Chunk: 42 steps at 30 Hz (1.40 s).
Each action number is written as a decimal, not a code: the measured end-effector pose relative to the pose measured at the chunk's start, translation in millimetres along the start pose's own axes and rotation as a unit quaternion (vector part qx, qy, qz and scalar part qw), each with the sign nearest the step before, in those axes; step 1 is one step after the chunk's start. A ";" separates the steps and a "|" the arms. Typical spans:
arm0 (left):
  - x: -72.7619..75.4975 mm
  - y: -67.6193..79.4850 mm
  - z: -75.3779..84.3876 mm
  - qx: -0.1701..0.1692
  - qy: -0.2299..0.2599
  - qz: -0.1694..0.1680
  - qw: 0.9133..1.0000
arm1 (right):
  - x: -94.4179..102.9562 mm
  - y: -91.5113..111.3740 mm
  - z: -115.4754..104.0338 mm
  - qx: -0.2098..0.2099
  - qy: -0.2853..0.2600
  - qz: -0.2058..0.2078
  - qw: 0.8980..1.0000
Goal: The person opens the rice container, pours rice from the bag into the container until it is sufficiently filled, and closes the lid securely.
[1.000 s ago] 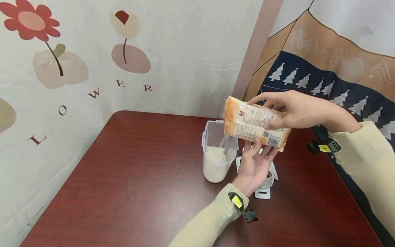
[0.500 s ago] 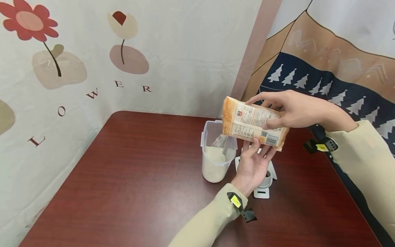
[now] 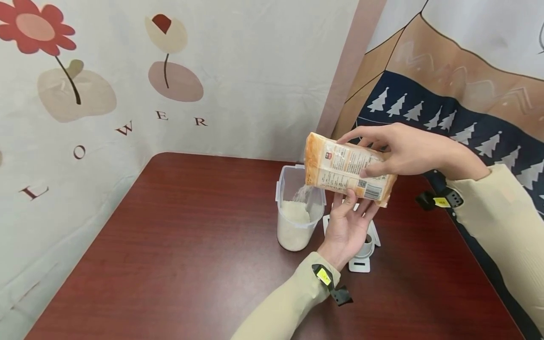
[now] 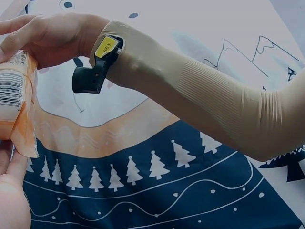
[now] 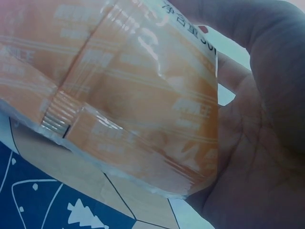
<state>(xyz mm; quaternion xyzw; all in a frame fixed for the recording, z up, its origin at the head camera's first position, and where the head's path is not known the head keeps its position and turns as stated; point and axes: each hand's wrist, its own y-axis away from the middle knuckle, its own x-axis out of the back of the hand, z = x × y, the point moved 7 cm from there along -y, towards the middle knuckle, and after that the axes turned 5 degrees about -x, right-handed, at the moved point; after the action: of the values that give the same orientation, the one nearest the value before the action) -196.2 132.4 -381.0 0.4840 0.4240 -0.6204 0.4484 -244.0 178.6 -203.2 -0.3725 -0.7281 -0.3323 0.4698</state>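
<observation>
An orange and white printed plastic bag is tilted, its left end over a clear plastic container. White granules stream from that end onto a pale heap inside. From below, my left hand supports the bag, thumb on its near face and fingers beneath and behind. My right hand grips it from above, thumb against the printed side. In the left wrist view the bag's barcode end sits between both hands; in the right wrist view the orange wrapper lies against my right palm.
Behind my left hand a white lid-like piece with a round grey part lies on the dark red wooden table, mostly covered. A flower-printed cloth hangs at the back, and a tree-patterned one at the right.
The stream of granules looks fuller than a second ago. Both hands keep their hold on the bag, and the whole scene has shifted slightly left in the head view.
</observation>
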 end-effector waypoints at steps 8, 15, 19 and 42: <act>0.8 1.6 -1.1 0.004 0.000 0.003 1.000 | -1.3 1.3 0.5 -0.003 -0.004 -0.002 1.000; 3.0 3.9 -2.2 0.001 -0.001 0.003 1.000 | -4.6 2.7 2.3 -0.004 -0.013 -0.006 1.000; 3.1 3.8 -2.3 0.000 -0.001 0.004 1.000 | -4.7 2.9 2.8 -0.006 -0.015 -0.008 1.000; -1.6 -1.5 0.3 -0.001 -0.004 0.004 1.000 | 4.4 4.5 4.5 -0.021 -0.011 -0.007 1.000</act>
<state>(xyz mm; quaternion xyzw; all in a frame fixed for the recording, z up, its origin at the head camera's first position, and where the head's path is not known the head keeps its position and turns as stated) -197.5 132.7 -379.3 0.4826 0.4205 -0.6203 0.4533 -243.3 185.6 -200.0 -0.3812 -0.7283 -0.3470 0.4515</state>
